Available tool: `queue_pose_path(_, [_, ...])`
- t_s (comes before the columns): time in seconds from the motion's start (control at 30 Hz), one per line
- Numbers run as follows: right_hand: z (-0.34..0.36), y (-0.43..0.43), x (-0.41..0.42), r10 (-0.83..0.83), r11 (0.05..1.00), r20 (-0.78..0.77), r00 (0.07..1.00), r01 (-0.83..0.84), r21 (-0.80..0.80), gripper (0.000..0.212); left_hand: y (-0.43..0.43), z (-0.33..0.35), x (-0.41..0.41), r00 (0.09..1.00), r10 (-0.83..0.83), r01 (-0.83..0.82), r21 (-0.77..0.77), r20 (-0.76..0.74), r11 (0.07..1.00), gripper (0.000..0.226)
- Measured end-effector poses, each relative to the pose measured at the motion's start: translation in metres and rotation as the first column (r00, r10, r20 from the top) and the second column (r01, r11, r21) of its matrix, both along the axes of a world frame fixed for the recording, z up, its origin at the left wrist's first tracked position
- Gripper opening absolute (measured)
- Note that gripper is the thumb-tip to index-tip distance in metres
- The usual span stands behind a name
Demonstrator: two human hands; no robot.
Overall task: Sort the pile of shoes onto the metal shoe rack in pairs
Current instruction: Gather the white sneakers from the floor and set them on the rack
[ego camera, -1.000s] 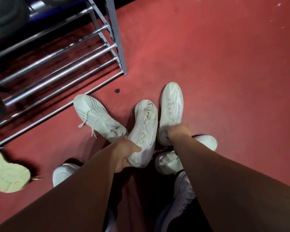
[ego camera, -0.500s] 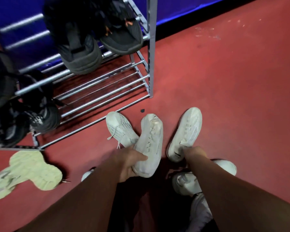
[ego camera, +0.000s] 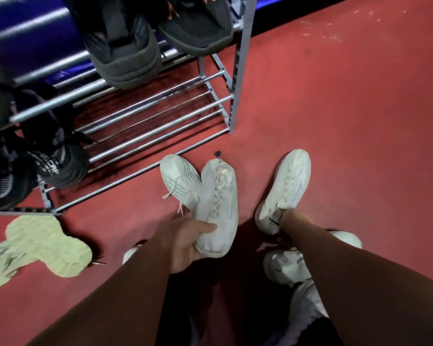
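- The left hand (ego camera: 183,242) is gripping a white sneaker (ego camera: 218,208) by its heel.
- The right hand (ego camera: 293,219) is clutching the heel of a second white sneaker (ego camera: 288,188).
- A laced white shoe (ego camera: 179,181) is lying on the red floor (ego camera: 348,121), partly behind the first sneaker.
- The metal shoe rack (ego camera: 236,96) is standing just beyond, carrying dark shoes (ego camera: 125,53).

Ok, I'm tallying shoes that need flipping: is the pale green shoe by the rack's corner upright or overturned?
Overturned: the pale green shoe lies with its treaded sole facing up.
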State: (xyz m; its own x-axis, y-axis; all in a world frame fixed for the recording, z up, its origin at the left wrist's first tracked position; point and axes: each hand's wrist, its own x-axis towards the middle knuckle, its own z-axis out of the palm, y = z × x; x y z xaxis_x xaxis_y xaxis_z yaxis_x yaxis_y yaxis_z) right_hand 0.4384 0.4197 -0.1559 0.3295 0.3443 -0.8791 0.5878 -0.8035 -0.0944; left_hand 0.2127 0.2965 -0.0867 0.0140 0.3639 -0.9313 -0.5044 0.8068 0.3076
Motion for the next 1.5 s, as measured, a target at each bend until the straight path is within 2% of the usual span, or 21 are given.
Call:
queue_pose_path(0.03, [0.005, 0.002, -0.001, 0.141, 0.989, 0.046, 0.989, -0.143, 0.03, 0.039, 0.003, 0.001, -0.001, 1.0, 0.01, -0.01, -0.007, -0.003, 1.0, 0.044])
queue_pose_path(0.1, [0.022, 0.003, -0.003, 0.254, 0.961, 0.101, 0.962, -0.263, 0.084, 0.041, 0.009, 0.005, -0.002, 1.0, 0.022, -0.022, -0.016, -0.023, 1.0, 0.042])
queue_pose_path(0.2, [0.057, 0.0, -0.012, 0.302, 0.944, 0.088, 0.949, -0.311, 0.112, 0.041, 0.015, 0.018, -0.002, 0.998, -0.015, 0.015, -0.007, -0.057, 1.0, 0.041])
queue_pose_path(0.3, [0.089, -0.005, -0.015, 0.349, 0.933, -0.013, 0.937, -0.347, 0.092, 0.038, 0.017, 0.046, 0.001, 0.995, -0.072, 0.069, -0.039, -0.065, 0.997, 0.035])
queue_pose_path(0.37, [0.106, -0.007, -0.014, 0.276, 0.953, -0.098, 0.956, -0.259, 0.159, 0.037, 0.015, 0.072, 0.002, 0.992, -0.098, 0.096, -0.04, -0.073, 0.995, 0.03])
queue_pose_path(0.43, [0.137, -0.011, -0.012, 0.123, 0.982, -0.186, 0.975, -0.092, 0.167, 0.028, 0.012, 0.101, 0.002, 0.99, -0.11, 0.108, -0.031, -0.093, 0.994, 0.031])
queue_pose_path(0.53, [0.194, -0.019, -0.014, -0.01, 0.971, -0.315, 0.949, 0.085, 0.224, 0.013, 0.004, 0.146, -0.001, 0.978, -0.161, 0.16, -0.015, -0.133, 0.987, 0.035])
queue_pose_path(0.7, [0.283, -0.024, -0.023, 0.056, 0.955, -0.499, 0.865, 0.099, 0.278, 0.015, -0.017, 0.215, -0.012, 0.958, -0.154, 0.168, 0.038, -0.243, 0.985, 0.037])
queue_pose_path(0.83, [0.332, -0.039, -0.026, 0.142, 0.944, -0.577, 0.804, 0.066, 0.324, 0.021, -0.038, 0.261, -0.017, 0.937, -0.166, 0.189, 0.046, -0.307, 0.981, 0.029])
queue_pose_path(0.93, [0.354, -0.05, -0.028, 0.194, 0.925, -0.561, 0.804, 0.041, 0.378, 0.025, -0.051, 0.29, -0.014, 0.94, -0.123, 0.156, 0.077, -0.319, 0.985, 0.03])
queue_pose_path(1.07, [0.364, -0.066, -0.03, 0.19, 0.914, -0.563, 0.805, 0.064, 0.4, 0.017, -0.062, 0.309, -0.004, 0.969, -0.035, 0.076, 0.163, -0.244, 0.984, 0.039])
queue_pose_path(1.2, [0.364, -0.068, -0.033, 0.137, 0.901, -0.585, 0.799, 0.145, 0.409, 0.026, -0.058, 0.307, 0.005, 0.98, 0.133, -0.101, 0.203, -0.15, 0.974, 0.054])
queue_pose_path(1.27, [0.364, -0.066, -0.036, 0.109, 0.896, -0.603, 0.791, 0.185, 0.404, 0.027, -0.053, 0.305, 0.007, 0.972, 0.208, -0.182, 0.219, -0.106, 0.959, 0.052])
queue_pose_path(1.4, [0.366, -0.06, -0.041, 0.076, 0.879, -0.63, 0.773, 0.247, 0.408, 0.017, -0.039, 0.299, 0.01, 0.968, 0.243, -0.226, 0.225, -0.054, 0.948, 0.042])
queue_pose_path(1.5, [0.358, -0.052, -0.043, 0.061, 0.886, -0.628, 0.776, 0.248, 0.392, 0.025, -0.027, 0.285, 0.008, 0.96, 0.274, -0.258, 0.199, -0.055, 0.945, 0.04])
